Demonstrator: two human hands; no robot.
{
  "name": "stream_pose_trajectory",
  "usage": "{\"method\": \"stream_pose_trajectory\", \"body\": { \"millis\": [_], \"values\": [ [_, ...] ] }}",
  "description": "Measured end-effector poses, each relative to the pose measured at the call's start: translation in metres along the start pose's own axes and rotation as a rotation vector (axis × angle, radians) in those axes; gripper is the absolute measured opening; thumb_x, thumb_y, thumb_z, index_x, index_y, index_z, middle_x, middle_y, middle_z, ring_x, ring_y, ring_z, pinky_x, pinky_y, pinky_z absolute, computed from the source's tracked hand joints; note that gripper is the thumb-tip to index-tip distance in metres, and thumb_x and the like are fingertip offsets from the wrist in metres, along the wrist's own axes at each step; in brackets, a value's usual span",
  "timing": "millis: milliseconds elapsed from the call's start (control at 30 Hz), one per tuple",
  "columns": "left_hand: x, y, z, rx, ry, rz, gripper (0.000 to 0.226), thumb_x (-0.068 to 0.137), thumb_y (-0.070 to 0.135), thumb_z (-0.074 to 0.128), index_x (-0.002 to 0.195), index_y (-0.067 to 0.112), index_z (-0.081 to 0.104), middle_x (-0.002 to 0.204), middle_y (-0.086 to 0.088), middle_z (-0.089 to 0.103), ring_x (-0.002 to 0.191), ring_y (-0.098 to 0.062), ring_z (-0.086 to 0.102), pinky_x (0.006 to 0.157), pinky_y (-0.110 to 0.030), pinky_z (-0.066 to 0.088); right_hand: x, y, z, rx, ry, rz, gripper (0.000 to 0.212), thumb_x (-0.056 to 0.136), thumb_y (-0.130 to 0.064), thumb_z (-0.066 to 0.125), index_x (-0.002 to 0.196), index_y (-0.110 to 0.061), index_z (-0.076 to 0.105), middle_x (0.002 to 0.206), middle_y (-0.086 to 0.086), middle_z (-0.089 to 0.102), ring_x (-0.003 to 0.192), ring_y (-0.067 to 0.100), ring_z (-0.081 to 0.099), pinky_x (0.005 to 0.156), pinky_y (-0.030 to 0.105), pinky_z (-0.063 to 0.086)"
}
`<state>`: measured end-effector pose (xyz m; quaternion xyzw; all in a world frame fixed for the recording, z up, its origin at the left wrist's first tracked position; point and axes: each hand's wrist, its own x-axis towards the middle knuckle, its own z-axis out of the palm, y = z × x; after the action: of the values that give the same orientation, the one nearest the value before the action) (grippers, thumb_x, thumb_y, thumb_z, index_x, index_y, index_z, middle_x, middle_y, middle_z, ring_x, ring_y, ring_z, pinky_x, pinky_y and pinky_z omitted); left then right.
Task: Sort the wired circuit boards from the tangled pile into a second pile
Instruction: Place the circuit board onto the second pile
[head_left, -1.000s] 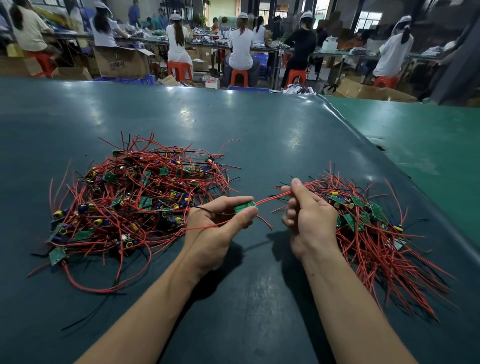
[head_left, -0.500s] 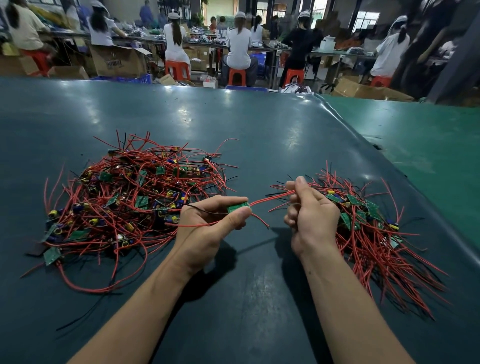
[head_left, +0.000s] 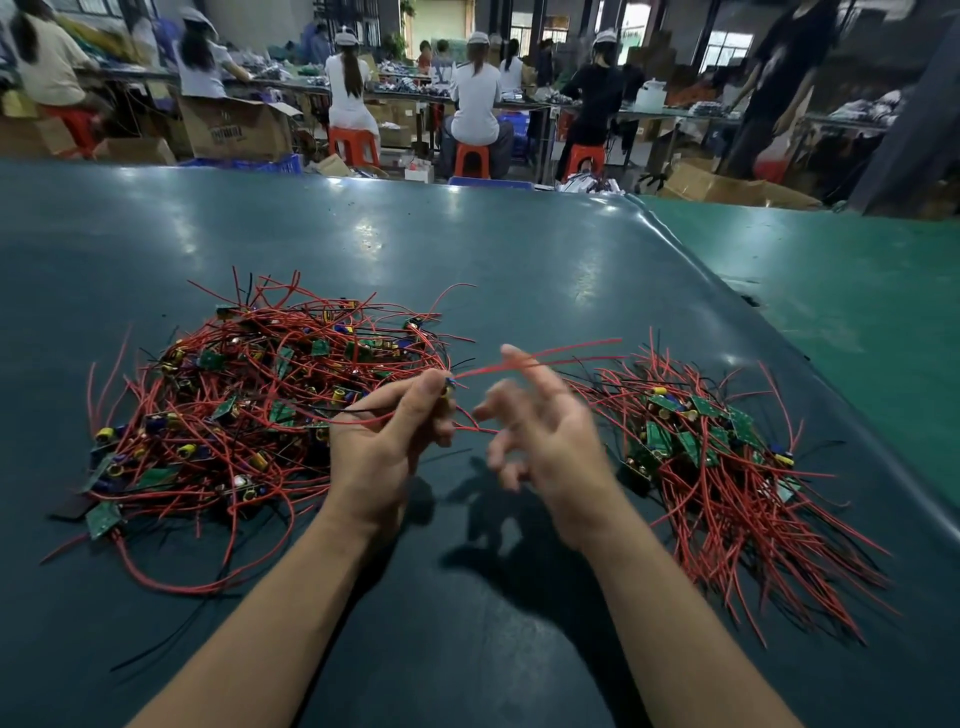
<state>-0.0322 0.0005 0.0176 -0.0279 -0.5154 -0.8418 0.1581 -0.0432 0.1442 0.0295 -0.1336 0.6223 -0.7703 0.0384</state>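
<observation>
**Red-wired board pinched in left hand, right hand loose**

Red wires run everywhere on the dark teal table (head_left: 467, 249). Two heaps, well apart, hands between them.

- Tangled pile (head_left: 249, 410): at 9 o'clock from the hands. Green boards, yellow and blue parts, red and black leads knotted together. Left hand's knuckles sit against its right edge.
- Second pile (head_left: 727, 467): at 3 o'clock from the hands. Fewer boards, leads fanning toward 5 o'clock.
- Left hand (head_left: 395, 441): fingers curled, thumb and forefinger pinching a small board (head_left: 450, 385). Only a bit of it shows past the fingertips, blue and yellow parts visible. Its red wire (head_left: 545, 356) runs off toward 2 o'clock, above the table.
- Right hand (head_left: 545, 441): motion-blurred, fingers spread and relaxed, gripping nothing. The red wire crosses by the raised forefinger; can't tell whether it touches.

Lighter green table (head_left: 857, 291) butts up at 2 o'clock. At 12 o'clock, past the table edge: seated workers (head_left: 475, 98) with their backs turned, red stools (head_left: 471, 158), cardboard boxes (head_left: 236, 127).
</observation>
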Motion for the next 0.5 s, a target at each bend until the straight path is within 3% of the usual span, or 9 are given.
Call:
{"method": "stream_pose_trajectory", "body": {
  "millis": [100,233,300,400,500],
  "values": [
    [-0.003,-0.002,0.000,0.221,-0.062,0.012,0.038,0.075,0.046,0.076,0.061,0.010,0.071,0.048,-0.002,0.053,0.041,-0.013,0.043,0.042,-0.020,0.035,-0.006,0.010,0.012,-0.252,-0.106,-0.083,0.040,0.083,-0.018,0.075,0.121,-0.028,0.065,0.076,0.001,0.066,0.054,0.014,0.049,0.043,0.022,0.039],
    [-0.002,-0.007,0.000,0.332,0.013,0.034,0.039,0.077,0.050,0.068,0.057,0.017,0.068,0.045,0.000,0.049,0.038,-0.011,0.038,0.039,-0.018,0.030,-0.008,0.010,0.013,-0.300,0.000,-0.159,0.015,0.087,-0.013,0.072,0.101,-0.019,0.075,0.061,-0.007,0.064,0.049,0.010,0.045,0.045,0.021,0.037],
    [0.001,-0.007,-0.001,0.322,0.063,0.113,0.033,0.084,0.048,0.066,0.071,0.018,0.064,0.051,0.002,0.054,0.039,-0.009,0.041,0.039,-0.018,0.033,-0.008,0.008,0.014,-0.271,0.052,-0.183,0.008,0.088,-0.014,0.071,0.088,-0.021,0.073,0.061,-0.008,0.065,0.047,0.001,0.049,0.045,0.016,0.039],
    [0.005,-0.004,-0.007,0.432,0.170,0.271,0.027,0.091,0.045,0.062,0.083,0.019,0.058,0.064,0.001,0.061,0.048,-0.012,0.051,0.048,-0.024,0.044,-0.004,0.002,0.008,-0.138,0.337,-0.175,0.015,0.088,-0.023,0.071,0.075,-0.016,0.067,0.054,-0.001,0.062,0.039,0.008,0.046,0.037,0.018,0.034],
    [0.005,-0.004,-0.015,0.829,0.230,0.536,0.017,0.090,0.038,0.058,0.086,0.021,0.060,0.076,0.008,0.061,0.070,-0.016,0.056,0.066,-0.029,0.047,0.001,-0.007,-0.006,0.256,0.716,-0.148,0.027,0.093,-0.032,0.065,0.077,-0.010,0.065,0.048,-0.005,0.055,0.034,0.007,0.039,0.034,0.016,0.026]
  ]
}}
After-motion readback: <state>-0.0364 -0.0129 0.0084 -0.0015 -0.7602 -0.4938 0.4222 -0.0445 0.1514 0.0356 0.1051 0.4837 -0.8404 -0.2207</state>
